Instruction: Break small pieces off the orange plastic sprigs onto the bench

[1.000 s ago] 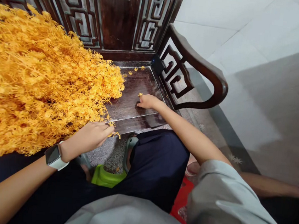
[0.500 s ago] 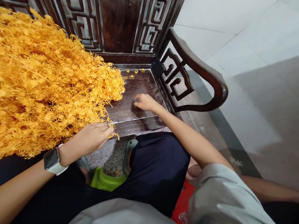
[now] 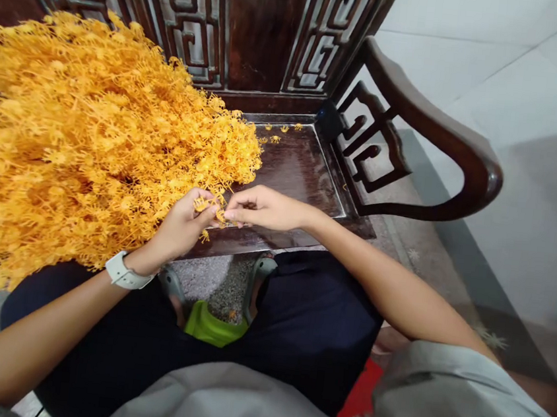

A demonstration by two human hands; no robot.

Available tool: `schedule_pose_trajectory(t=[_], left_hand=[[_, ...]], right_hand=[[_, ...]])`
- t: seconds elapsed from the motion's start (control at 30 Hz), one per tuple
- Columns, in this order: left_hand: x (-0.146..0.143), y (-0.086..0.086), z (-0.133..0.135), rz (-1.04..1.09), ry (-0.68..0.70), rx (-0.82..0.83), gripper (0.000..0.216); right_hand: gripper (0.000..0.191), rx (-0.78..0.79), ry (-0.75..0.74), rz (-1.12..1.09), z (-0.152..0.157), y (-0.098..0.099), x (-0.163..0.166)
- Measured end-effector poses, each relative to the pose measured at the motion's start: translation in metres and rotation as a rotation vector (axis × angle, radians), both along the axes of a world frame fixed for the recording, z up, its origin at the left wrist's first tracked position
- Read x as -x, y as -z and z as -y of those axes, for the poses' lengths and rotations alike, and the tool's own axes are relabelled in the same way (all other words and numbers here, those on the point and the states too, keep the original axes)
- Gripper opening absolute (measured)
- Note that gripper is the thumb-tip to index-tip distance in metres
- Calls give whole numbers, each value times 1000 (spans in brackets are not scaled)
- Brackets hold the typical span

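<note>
Right hand (image 3: 266, 208) moved beside left hand (image 3: 181, 223), fingers narrowed; left holds yellow sprig (image 3: 221, 214) between.

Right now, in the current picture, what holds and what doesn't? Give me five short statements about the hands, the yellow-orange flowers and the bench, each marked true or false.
1. The left hand holds a small yellow sprig. True.
2. The right hand rests on the armrest. False: it is beside the left hand, fingertips close to the left hand's fingers.
3. Loose blossoms lie on the bench seat. True.
4. The large flower heap is on the person's right. False: it is on the person's left.
5. A pale wristband is on the right wrist. False: it is on the left wrist.
</note>
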State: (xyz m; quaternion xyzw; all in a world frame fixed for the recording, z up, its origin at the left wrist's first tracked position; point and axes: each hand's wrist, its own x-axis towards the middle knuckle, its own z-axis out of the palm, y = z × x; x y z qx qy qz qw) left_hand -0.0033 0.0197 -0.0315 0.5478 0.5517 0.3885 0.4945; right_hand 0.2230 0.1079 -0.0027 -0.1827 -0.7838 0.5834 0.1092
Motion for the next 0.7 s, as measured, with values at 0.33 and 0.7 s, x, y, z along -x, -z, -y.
schedule_pose_trajectory(t=[0.33,0.7], left_hand=[[-3,-9,4,-10,81,34,28],[-28,-21,43,-1043,453,-385,27]], right_hand=[[24,-183,-36,30,-4,6,5],[16,52,-430,288,-52,39,-13]])
